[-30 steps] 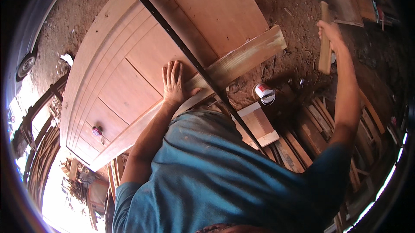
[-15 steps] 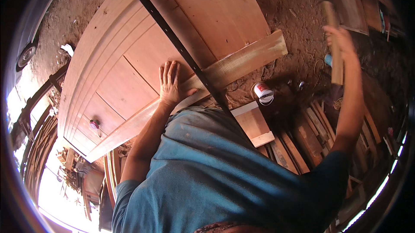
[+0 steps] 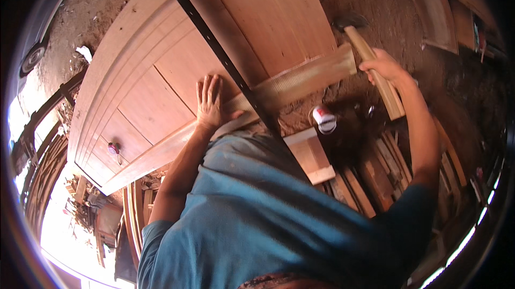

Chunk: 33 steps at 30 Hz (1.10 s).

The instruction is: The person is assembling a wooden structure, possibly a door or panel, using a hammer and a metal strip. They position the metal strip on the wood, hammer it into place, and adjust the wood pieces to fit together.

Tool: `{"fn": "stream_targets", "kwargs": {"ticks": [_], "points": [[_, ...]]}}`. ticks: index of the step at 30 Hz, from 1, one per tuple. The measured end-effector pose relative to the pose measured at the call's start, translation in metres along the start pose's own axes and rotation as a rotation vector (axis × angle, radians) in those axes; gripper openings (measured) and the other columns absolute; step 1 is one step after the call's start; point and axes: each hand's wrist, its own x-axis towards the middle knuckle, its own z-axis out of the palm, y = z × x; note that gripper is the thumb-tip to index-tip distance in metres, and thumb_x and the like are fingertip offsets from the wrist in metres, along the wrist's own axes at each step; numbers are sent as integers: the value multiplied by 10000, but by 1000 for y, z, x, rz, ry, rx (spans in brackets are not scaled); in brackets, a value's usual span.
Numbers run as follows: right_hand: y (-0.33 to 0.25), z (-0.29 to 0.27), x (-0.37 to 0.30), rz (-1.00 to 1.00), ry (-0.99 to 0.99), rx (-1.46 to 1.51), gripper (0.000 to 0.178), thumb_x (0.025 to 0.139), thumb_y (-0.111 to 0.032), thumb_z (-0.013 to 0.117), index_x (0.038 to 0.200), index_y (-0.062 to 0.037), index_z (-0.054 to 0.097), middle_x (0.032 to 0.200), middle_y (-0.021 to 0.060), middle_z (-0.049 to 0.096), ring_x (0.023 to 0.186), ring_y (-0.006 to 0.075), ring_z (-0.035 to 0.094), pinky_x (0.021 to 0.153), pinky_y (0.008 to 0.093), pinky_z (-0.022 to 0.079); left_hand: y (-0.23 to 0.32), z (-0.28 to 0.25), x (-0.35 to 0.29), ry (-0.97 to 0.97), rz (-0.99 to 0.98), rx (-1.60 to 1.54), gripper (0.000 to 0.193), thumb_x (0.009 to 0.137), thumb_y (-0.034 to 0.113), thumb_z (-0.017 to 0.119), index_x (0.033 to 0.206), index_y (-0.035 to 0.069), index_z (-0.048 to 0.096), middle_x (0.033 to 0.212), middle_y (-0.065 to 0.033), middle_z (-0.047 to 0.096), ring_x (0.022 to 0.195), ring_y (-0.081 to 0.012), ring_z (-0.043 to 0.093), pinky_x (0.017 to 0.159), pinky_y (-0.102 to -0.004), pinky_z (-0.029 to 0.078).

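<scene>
A person's left hand [image 3: 210, 102] presses flat, fingers spread, on a stiff, heavy-looking wooden door [image 3: 161, 85]. The right hand [image 3: 383, 65] grips a hammer [image 3: 370, 58] mid-handle, head-heavy, raised beside the door.

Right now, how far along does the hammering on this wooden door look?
Done: the panelled door looks assembled, with a long black bar clamp across it. In hand: the left hand presses flat on the door; the right hand swings a hammer near the wooden batten. What's left cannot be told.
</scene>
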Motion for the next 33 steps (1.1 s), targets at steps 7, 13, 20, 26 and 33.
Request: {"fn": "stream_targets", "kwargs": {"ticks": [7,13,20,26,33], "points": [[11,-34,3,-5,388,142,327,803,-144,719,1033,-8,531,735,54,579,560,160,602,482,322,528,1,-2,-7,-24,11,0,1264,661,832,655,1501,-46,306,1576,-198,286,1500,-397,192,1223,-603,127],[-6,45,-22,32,-58,16,349,799,-127,702,1083,-28,525,726,39,575,539,142,585,467,309,517,5,-3,-8,-26,1,4,1258,659,829,654,1496,-50,321,1570,-192,301,1494,-392,214,1223,-598,134],[-15,0,-19,-55,136,69,218,823,-143,690,954,-45,545,696,36,569,526,130,569,474,298,501,-3,-5,-2,55,2,-59,1086,756,714,667,1489,-27,363,1539,-192,356,1462,-390,282,1211,-591,179],[-11,8,-17,-101,204,68,255,811,-118,693,988,-32,531,687,51,571,516,145,584,457,315,513,1,-44,109,312,-396,-531,954,894,427,702,1546,-49,195,1539,-294,301,1415,-457,322,1174,-490,294],[-6,68,-20,-106,124,103,295,817,-104,691,1054,-28,532,737,49,573,492,136,565,433,306,501,-8,-33,149,343,-478,-460,844,876,118,532,1566,-53,77,1597,-298,203,1456,-463,241,1207,-502,206]]}}
